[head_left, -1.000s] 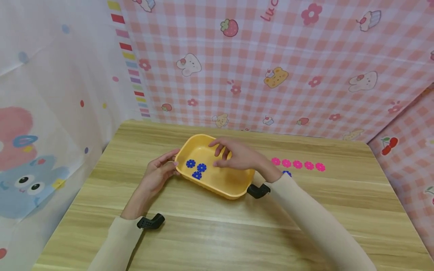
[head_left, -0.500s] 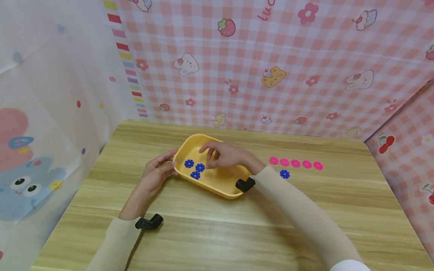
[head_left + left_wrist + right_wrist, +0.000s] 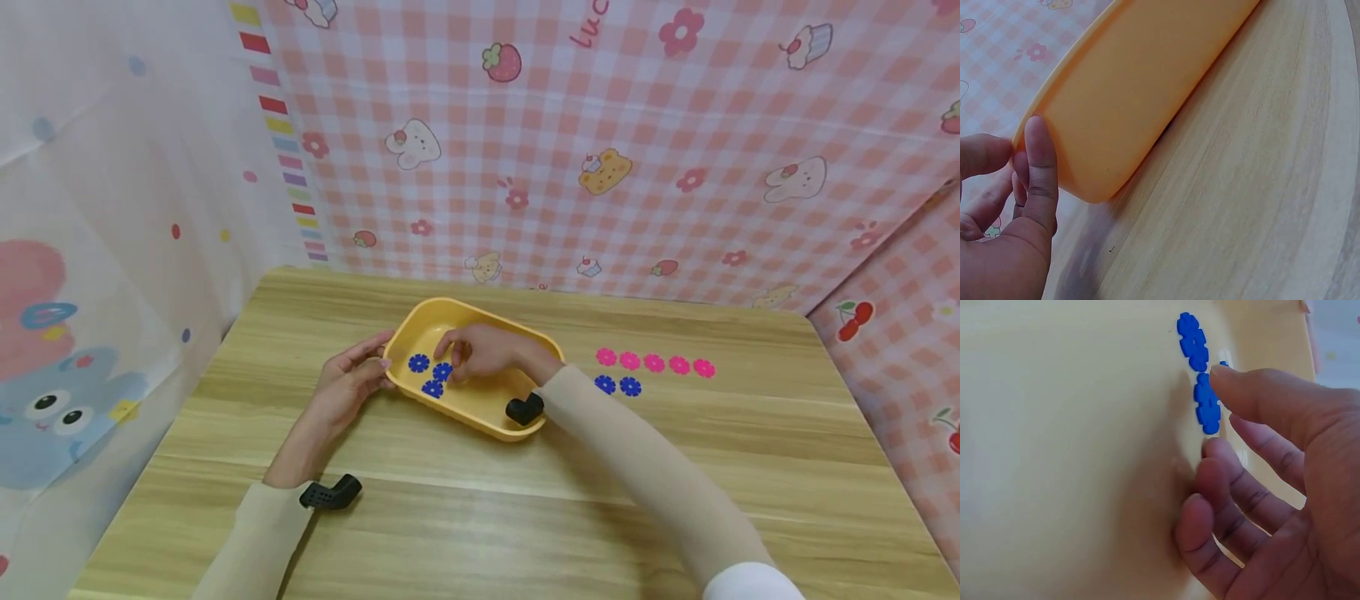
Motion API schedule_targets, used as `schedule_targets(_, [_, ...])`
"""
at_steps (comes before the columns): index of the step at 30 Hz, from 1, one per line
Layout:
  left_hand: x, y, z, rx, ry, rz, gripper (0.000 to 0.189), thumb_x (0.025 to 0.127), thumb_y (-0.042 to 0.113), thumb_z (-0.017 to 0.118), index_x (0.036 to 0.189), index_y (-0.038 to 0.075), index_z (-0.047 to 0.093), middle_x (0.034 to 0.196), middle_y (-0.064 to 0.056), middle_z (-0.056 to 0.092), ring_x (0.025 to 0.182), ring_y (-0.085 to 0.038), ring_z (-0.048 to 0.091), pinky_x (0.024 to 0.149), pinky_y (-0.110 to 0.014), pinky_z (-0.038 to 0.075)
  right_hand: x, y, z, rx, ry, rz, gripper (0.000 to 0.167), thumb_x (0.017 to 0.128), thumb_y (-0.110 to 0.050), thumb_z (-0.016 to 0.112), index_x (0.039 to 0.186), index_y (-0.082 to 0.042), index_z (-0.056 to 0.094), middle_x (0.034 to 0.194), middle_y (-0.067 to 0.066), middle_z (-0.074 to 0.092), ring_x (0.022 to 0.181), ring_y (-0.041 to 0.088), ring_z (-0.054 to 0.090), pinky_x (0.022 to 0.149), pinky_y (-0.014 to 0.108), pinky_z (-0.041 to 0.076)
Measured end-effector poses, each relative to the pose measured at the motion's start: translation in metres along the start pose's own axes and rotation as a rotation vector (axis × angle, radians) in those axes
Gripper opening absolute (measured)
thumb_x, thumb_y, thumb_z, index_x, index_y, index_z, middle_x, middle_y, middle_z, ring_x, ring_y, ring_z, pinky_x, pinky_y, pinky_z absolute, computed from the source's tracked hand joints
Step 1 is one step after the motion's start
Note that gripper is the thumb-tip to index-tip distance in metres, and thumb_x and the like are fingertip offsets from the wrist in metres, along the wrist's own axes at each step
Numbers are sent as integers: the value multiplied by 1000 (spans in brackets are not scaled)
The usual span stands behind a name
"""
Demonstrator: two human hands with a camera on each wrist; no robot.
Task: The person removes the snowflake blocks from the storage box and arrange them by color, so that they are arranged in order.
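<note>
Cloth [image 3: 97, 275], white and printed with a blue cartoon figure, hangs at far left beside the wood-grain counter [image 3: 450, 517]. Next comes the person's left hand [image 3: 347, 383], pinching the left end of a yellow-orange, round-cornered, plastic-looking tray [image 3: 480, 400], to steady it, I'd say. Inside, toward that end, three flat, blue, flower-shaped plastic-looking discs [image 3: 418, 362] lie close together. Over the rightmost of them reaches the right hand [image 3: 482, 351], fingers bent and parted from the thumb, nothing visibly in its grasp; whether it touches the disc, I can't tell. Further right, past the cream sleeve [image 3: 645, 467], five bright-pink, flower-shaped discs [image 3: 654, 363] lie flat in a row, with two more blue discs [image 3: 630, 386] side by side just in front of the row's left end. To my eye, the step in hand is fetching another blue disc for that shorter row. The next move seems to call for closing thumb and finger on one disc's edge, lifting it over the rim and setting it right of the blue pair.
</note>
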State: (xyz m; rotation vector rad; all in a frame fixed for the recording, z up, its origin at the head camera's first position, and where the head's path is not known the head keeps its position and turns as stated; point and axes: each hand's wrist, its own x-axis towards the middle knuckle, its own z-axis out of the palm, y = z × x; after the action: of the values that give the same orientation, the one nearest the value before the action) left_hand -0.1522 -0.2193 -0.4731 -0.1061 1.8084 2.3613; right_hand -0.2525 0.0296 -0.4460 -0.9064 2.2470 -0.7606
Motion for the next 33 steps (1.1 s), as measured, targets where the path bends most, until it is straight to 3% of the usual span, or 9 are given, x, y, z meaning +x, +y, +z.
schedule_targets(9, [1, -3, -2, 1, -7, 15, 57, 98, -3, 61, 153, -1, 44, 113, -4, 55, 84, -12, 64, 75, -21, 62, 2, 1, 3, -23, 18, -20, 24, 89, -15, 80, 111, -14, 71, 84, -2, 59, 76, 10, 53, 69, 19, 43])
schedule_targets(18, [1, -3, -2, -3, -16, 26, 58, 98, -1, 63, 152, -3, 44, 111, -4, 55, 82, -10, 64, 75, -21, 61, -3, -3, 1, -77, 52, -19, 25, 87, -12, 81, 107, -12, 66, 92, 1, 64, 85, 13, 57, 76, 21, 48])
schedule_targets(26, [2, -3, 1, 1, -22, 34, 56, 98, -1, 63, 151, -3, 45, 113, -5, 53, 83, -12, 64, 75, -22, 62, -17, -5, -9, -153, 104, 5, 11, 92, -9, 72, 102, -14, 68, 91, 0, 70, 84, 13, 62, 74, 23, 54])
schedule_targets(33, [1, -3, 0, 7, -19, 33, 56, 98, -2, 61, 151, -3, 45, 113, -4, 52, 82, -10, 64, 75, -22, 62, -31, -10, -24, -153, 120, -20, 14, 93, -5, 65, 104, -11, 72, 92, 1, 71, 86, 14, 63, 80, 25, 55])
